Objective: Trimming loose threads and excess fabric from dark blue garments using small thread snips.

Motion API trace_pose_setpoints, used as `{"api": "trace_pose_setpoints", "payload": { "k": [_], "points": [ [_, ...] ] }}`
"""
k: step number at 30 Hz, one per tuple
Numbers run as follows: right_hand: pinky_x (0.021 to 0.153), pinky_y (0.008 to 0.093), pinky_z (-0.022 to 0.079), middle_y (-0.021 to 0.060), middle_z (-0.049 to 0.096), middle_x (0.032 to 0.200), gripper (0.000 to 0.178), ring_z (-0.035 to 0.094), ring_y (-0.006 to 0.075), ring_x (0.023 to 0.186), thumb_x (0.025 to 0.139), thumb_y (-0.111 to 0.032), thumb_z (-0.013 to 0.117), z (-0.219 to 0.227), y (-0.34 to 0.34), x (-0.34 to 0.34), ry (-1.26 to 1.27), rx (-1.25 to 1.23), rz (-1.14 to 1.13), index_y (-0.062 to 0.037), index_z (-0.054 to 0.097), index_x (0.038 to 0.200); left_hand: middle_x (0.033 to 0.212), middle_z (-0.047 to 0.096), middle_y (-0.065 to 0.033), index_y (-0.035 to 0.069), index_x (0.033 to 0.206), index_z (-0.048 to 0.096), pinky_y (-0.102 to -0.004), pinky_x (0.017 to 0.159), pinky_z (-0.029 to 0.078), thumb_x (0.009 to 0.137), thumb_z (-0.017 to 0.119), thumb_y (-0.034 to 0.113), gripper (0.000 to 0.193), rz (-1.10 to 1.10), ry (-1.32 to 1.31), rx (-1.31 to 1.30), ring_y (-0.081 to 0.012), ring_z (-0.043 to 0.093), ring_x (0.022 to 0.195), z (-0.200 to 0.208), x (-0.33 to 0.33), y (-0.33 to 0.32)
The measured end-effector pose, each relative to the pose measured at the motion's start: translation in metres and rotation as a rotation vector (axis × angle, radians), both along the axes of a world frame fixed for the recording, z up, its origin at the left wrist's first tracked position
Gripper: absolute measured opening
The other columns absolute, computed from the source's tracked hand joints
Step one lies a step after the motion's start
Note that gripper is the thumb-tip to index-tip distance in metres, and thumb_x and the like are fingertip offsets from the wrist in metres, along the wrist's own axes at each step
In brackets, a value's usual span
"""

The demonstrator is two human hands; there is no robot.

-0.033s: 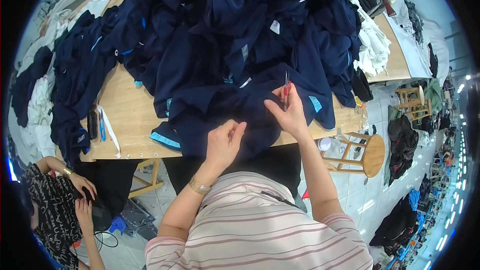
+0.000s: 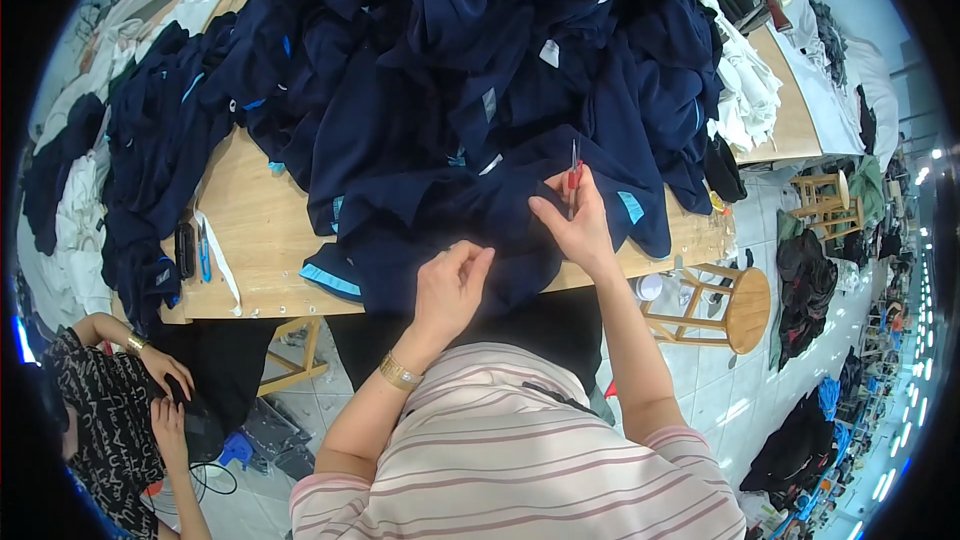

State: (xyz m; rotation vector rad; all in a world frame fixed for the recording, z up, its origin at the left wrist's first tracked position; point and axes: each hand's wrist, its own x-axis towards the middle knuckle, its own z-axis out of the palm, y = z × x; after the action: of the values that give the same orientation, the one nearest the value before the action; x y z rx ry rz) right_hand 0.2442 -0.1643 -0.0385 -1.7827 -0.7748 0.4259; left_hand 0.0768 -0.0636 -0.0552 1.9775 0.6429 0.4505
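Currently, one pair of red-handled snips [image 2: 575, 178] is grasped in the right hand [image 2: 582, 227], above one navy garment [image 2: 415, 215].
Garment lies at the near edge of the table [image 2: 255, 230]; the left hand [image 2: 447, 290] has curled fingers, any hold undeterminable. One blue-handled tool [image 2: 205, 260] and one black object [image 2: 185, 251] lie toward the near left corner.

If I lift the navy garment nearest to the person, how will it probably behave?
The navy garment will probably hang floppy, since it lies in folds. It may drag on the navy heap behind, which it appears to touch. Rolling seems unlikely: it lies spread over the table.
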Motion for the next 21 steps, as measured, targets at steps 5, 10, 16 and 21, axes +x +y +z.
{"api": "trace_pose_setpoints", "payload": {
  "k": [5,10,16,21],
  "points": [
    [0.065,0.0224,0.040,0.0021,0.047,0.075,0.027,0.045,0.0097,0.067,0.077,-0.012,0.069,-0.014,0.005,0.005,0.000,0.016,-0.106,-0.0057,0.046,0.088,0.095,0.058,-0.0147,0.003,0.097,0.059,-0.0380,0.084,0.040,0.082,0.061,0.017,0.020,-0.225,-0.006,0.135,-0.0300,0.053,0.094,-0.013,-0.003,-0.001],
    [0.066,0.0237,0.042,0.0043,0.050,0.076,0.027,0.048,0.0114,0.069,0.078,-0.010,0.068,-0.024,0.012,0.009,-0.113,0.041,-0.269,-0.0048,0.044,0.090,0.083,0.058,-0.0112,0.005,0.085,0.049,-0.0349,0.085,0.039,0.079,0.064,0.015,0.019,-0.383,0.181,-0.181,-0.0264,0.058,0.083,0.006,-0.004,0.021],
    [0.066,0.0257,0.042,0.0092,0.051,0.087,0.030,0.050,0.0156,0.074,0.080,-0.009,0.067,-0.019,0.016,-0.003,-0.478,0.022,-0.399,-0.0008,0.043,0.096,0.082,0.057,-0.0092,0.006,0.102,0.048,-0.0315,0.075,0.044,0.085,0.057,0.009,0.019,-0.172,-0.067,-0.246,-0.0204,0.056,0.080,0.026,-0.011,0.037],
    [0.054,0.0269,0.044,0.0071,0.055,0.066,0.026,0.055,0.0153,0.056,0.082,-0.014,0.064,0.023,0.012,-0.046,-0.039,0.142,-0.097,-0.0027,0.041,0.088,0.086,0.060,-0.0075,0.009,0.112,0.050,-0.0321,0.082,0.034,0.084,0.057,0.007,0.029,-0.114,-0.083,-0.020,-0.0212,0.055,0.076,0.030,-0.010,0.032]
  ]
}}
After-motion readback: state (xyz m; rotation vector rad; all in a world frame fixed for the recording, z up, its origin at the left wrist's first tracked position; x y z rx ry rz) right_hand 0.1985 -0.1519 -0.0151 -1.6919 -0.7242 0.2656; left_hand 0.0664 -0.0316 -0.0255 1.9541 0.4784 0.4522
